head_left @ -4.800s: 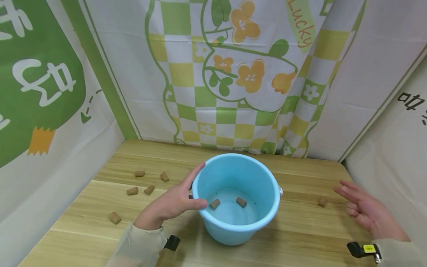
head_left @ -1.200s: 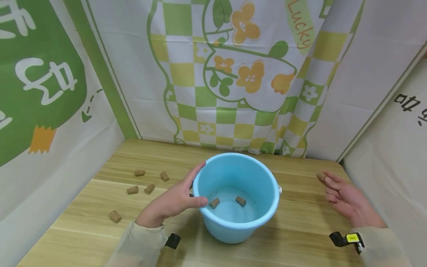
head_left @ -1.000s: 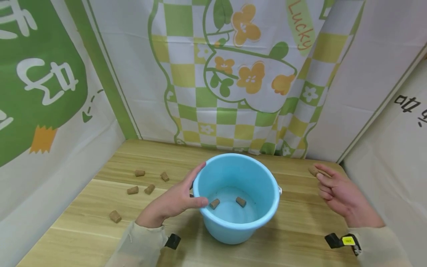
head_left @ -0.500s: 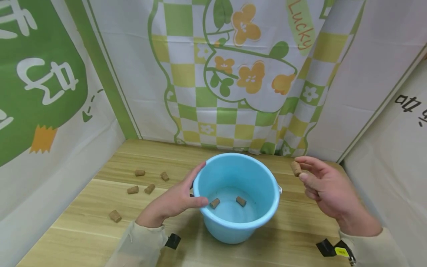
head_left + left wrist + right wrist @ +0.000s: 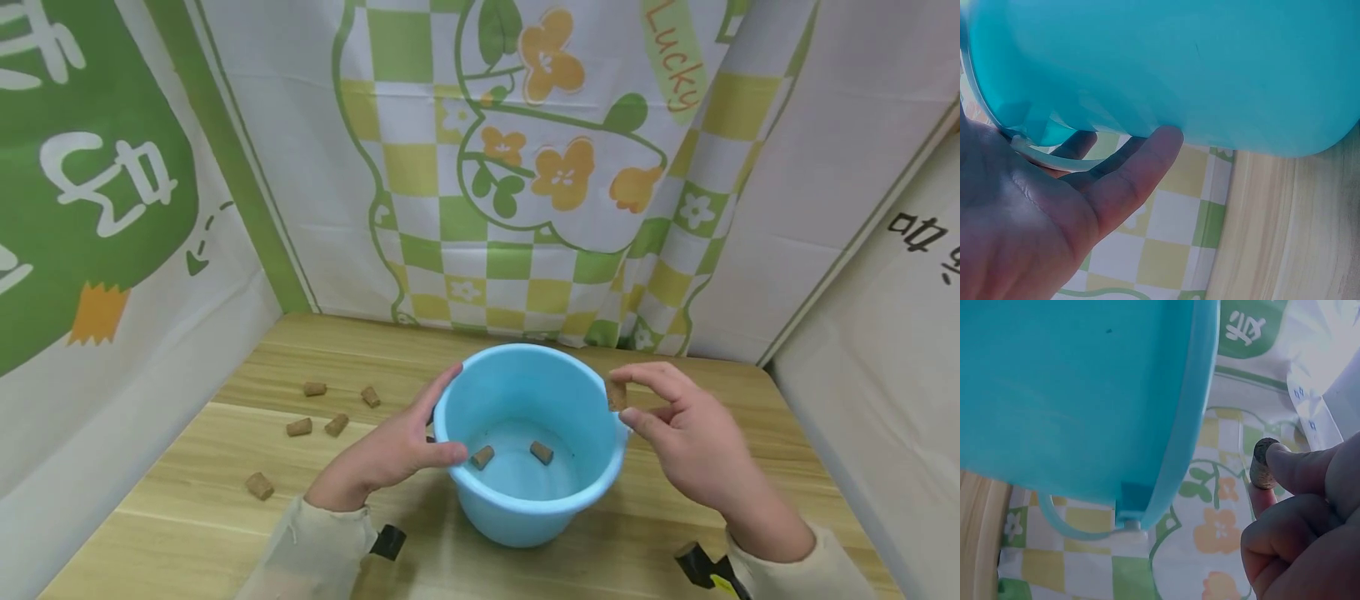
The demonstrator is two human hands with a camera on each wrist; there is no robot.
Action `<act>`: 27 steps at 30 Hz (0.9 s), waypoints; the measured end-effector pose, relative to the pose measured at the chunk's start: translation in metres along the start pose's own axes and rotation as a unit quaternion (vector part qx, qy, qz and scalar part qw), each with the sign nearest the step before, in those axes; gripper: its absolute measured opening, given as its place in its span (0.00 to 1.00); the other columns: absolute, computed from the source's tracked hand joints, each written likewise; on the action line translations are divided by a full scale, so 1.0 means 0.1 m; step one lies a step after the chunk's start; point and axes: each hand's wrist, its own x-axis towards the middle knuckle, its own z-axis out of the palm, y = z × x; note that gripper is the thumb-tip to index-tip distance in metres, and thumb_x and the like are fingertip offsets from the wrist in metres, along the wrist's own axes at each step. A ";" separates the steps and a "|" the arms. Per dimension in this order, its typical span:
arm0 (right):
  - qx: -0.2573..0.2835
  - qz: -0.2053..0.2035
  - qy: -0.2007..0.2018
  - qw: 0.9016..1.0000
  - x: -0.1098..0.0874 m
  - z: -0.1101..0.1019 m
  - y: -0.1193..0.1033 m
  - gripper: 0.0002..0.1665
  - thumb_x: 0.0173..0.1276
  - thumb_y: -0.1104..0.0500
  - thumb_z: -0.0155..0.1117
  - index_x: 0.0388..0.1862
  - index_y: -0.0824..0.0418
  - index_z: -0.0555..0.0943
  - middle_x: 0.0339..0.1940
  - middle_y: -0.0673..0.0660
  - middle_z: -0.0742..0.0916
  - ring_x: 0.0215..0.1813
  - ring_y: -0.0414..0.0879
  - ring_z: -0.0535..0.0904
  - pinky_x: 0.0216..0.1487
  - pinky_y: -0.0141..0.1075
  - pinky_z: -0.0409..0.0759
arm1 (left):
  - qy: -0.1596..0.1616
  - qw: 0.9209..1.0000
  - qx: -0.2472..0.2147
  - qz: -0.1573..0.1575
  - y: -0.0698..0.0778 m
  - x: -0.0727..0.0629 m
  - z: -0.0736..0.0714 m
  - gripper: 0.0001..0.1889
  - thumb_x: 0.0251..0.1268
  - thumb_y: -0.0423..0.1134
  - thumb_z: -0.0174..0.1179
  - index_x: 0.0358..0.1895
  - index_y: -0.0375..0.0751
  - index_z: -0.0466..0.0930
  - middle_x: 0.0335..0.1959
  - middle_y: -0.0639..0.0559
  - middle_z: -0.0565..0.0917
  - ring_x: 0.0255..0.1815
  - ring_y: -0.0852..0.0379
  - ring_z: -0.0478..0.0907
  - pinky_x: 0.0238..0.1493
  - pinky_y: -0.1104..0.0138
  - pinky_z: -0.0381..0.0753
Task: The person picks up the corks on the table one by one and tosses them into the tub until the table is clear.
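Blue bucket (image 5: 525, 523) sat on the counter (image 5: 180, 533) between the hands, two corks (image 5: 542, 452) lying inside. Left hand (image 5: 401, 446) had it by the rim, thumb hooked over, fingers spread along the outside. Right hand (image 5: 697, 437) was pinching a third cork (image 5: 616, 396) thumb-to-finger, up near the right side of the rim.

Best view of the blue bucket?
Head: the blue bucket is entirely in frame, open top and inside visible, though the left hand and right hand cover bits of rim. Left wrist: cropped side, part of handle. Right wrist: cropped side, rim, part of handle.
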 end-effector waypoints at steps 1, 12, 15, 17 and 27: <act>-0.004 -0.017 0.002 1.000 0.00 0.03 -0.01 0.24 0.67 0.69 0.67 0.60 0.51 0.81 0.56 0.46 0.80 0.36 0.42 0.83 0.30 0.37 0.81 | -0.001 1.000 -0.001 0.001 0.00 0.00 0.00 0.57 0.57 0.53 0.72 0.81 0.65 0.37 0.76 0.45 0.55 0.67 0.38 0.66 0.57 0.53 0.75; -0.039 -0.137 0.025 0.989 -0.01 0.19 -0.10 0.29 0.58 0.77 0.71 0.55 0.53 0.83 0.54 0.44 0.80 0.40 0.39 0.77 0.33 0.34 0.78 | -0.007 1.000 -0.003 0.006 -0.01 0.01 -0.01 0.57 0.58 0.53 0.72 0.81 0.63 0.36 0.76 0.42 0.55 0.67 0.37 0.66 0.56 0.53 0.75; -0.055 -0.159 0.029 0.985 -0.02 0.22 -0.11 0.30 0.57 0.77 0.72 0.55 0.55 0.83 0.54 0.45 0.80 0.37 0.37 0.76 0.33 0.33 0.78 | -0.007 1.000 -0.006 0.004 -0.01 0.00 -0.01 0.57 0.58 0.52 0.72 0.81 0.63 0.36 0.76 0.43 0.54 0.67 0.38 0.66 0.56 0.53 0.75; -0.066 -0.168 0.028 0.983 -0.03 0.24 -0.11 0.30 0.56 0.78 0.72 0.55 0.55 0.82 0.54 0.46 0.79 0.37 0.37 0.76 0.34 0.33 0.78 | -0.009 1.000 -0.007 0.005 -0.02 0.00 0.00 0.57 0.58 0.53 0.72 0.81 0.63 0.36 0.76 0.43 0.54 0.67 0.38 0.66 0.56 0.53 0.75; -0.083 -0.185 0.017 0.979 0.00 0.28 -0.13 0.31 0.56 0.77 0.72 0.56 0.55 0.81 0.53 0.47 0.79 0.42 0.40 0.77 0.37 0.34 0.79 | -0.008 1.000 -0.012 0.006 -0.01 0.00 -0.01 0.56 0.59 0.51 0.71 0.81 0.62 0.36 0.75 0.42 0.55 0.66 0.37 0.66 0.56 0.54 0.75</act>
